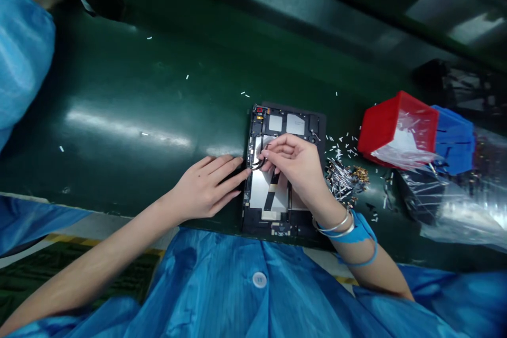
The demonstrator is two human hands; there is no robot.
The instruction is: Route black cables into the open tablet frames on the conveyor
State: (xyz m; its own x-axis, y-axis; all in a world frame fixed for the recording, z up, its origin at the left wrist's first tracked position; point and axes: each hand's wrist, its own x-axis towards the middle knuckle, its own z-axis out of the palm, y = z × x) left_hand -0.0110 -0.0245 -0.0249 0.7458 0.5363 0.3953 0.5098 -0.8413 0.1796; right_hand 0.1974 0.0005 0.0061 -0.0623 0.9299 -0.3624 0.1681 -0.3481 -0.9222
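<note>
An opened tablet-like device (280, 198) with exposed inner parts lies on the green table near its front edge. My left hand (208, 186) rests on the table at the device's left side, fingers apart, with one fingertip at its edge by a black cable. Over the middle of the device, my right hand (293, 161) pinches the thin black cable (259, 165) between thumb and finger. The cable curves near the left edge of the device. A black strip (271, 198) lies across the pale inner area below my right hand.
Small metal parts (341, 182) and brass-coloured pieces (360, 175) lie in a pile right of the device. Farther right stand a red bin (380, 124), a blue bin (459, 140) and clear plastic bags (467, 211). White bits dot the green table (119, 84). Another person's blue sleeve (24, 53) shows at upper left.
</note>
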